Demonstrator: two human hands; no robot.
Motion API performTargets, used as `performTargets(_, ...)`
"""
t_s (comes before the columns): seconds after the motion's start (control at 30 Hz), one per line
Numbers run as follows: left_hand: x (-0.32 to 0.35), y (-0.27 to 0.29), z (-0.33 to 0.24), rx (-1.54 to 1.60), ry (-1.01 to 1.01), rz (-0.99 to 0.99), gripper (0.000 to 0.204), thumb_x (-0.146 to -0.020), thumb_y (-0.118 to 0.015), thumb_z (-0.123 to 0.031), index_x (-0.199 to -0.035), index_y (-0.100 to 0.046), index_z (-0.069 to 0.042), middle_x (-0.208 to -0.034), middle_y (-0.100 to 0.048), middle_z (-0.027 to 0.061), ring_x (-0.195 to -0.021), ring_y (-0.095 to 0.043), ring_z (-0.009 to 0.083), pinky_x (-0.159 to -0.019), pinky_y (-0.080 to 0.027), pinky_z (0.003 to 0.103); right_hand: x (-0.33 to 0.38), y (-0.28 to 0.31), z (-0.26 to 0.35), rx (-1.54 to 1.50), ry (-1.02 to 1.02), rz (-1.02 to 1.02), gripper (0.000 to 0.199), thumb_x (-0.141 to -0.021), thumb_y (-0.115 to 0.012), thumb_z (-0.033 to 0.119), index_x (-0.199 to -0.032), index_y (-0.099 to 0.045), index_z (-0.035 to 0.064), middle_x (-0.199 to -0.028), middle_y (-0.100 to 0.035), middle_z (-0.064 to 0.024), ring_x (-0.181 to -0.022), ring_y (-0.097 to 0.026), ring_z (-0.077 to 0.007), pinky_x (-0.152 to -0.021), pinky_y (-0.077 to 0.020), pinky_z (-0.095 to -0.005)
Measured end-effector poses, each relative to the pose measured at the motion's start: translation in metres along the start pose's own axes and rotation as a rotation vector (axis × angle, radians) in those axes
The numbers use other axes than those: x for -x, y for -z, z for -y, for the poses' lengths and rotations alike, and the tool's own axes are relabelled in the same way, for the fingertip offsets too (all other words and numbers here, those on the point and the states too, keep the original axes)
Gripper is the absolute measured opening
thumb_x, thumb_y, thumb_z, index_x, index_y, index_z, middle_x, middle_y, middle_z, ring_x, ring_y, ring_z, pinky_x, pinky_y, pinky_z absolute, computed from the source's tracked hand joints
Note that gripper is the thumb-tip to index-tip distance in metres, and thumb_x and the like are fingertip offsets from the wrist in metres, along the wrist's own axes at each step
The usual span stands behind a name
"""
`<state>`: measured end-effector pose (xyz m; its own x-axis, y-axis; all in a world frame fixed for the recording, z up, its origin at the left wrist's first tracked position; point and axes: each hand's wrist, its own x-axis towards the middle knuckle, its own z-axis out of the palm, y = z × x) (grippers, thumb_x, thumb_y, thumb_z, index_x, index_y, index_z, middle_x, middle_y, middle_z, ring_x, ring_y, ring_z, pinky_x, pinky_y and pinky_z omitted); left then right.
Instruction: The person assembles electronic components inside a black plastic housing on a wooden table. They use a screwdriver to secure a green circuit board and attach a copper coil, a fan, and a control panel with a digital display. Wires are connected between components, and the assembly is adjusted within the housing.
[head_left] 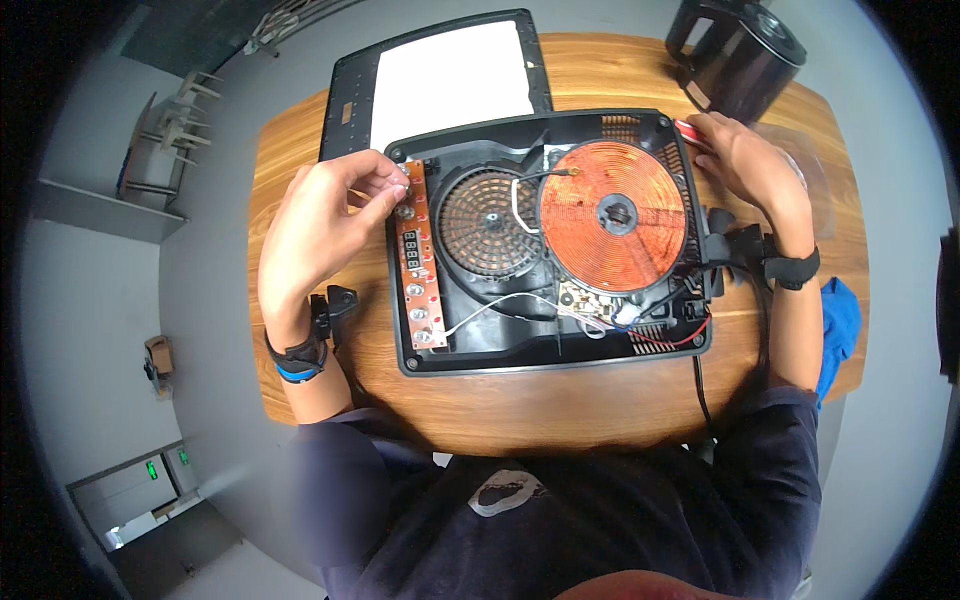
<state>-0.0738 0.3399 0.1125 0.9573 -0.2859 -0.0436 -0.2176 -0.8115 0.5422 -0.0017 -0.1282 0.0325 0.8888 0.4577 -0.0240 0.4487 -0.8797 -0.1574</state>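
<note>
The right hand (745,162) partly hides a red object (688,131).

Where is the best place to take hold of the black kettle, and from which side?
I would grip the black kettle by its handle, coming from the left. The handle stands out on that side, with an open gap for fingers. The right hand is nearer.

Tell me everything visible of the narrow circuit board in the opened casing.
The narrow circuit board is an orange-brown strip set lengthwise along the left side of the black casing. It bears a dark display with pale segments, several round silvery parts and small red parts. A white wire meets its near end. The fingers of the left hand hide part of its far end; contact is unclear.
</note>
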Motion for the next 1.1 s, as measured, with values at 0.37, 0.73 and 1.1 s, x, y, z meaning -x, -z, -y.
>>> performTargets(0.37,-0.003,0.000,0.017,0.033,0.061,-0.014,0.007,-0.098,-0.075,-0.006,-0.099,-0.073,0.000,-0.093,-0.078,0.0052,-0.086,-0.073,0.0120,-0.078,-0.058,0.029,-0.010,-0.001,0.005,-0.024,0.019,-0.159,0.021,-0.099,-0.067,0.005,-0.117,-0.057,0.0005,-0.116,-0.064,-0.0227,-0.110,-0.063,-0.0479,-0.088,-0.0530,-0.0508)
performTargets(0.73,-0.007,-0.019,0.014,0.362,-0.044,-0.006,0.005,-0.095,-0.076,0.001,-0.097,-0.071,0.001,-0.102,-0.078,0.0060,-0.091,-0.071,0.0087,-0.078,-0.056,0.024,0.004,0.041,0.077,-0.162,0.017,-0.170,0.030,-0.103,-0.066,0.028,-0.120,-0.057,0.0052,-0.104,-0.067,-0.0218,-0.095,-0.067,-0.0476,-0.078,-0.0536,-0.0511)
performTargets(1.1,0.005,-0.034,-0.023,0.388,-0.111,0.073,0.013,-0.085,-0.081,0.002,-0.081,-0.068,0.002,-0.097,-0.080,0.0123,-0.088,-0.074,0.0138,-0.082,-0.060,0.030,0.019,0.042,0.129,-0.089,0.398,-0.131,0.030,-0.098,-0.074,0.031,-0.104,-0.059,0.0052,-0.100,-0.061,-0.0158,-0.082,-0.068,-0.0403,-0.067,-0.0555,-0.0485)
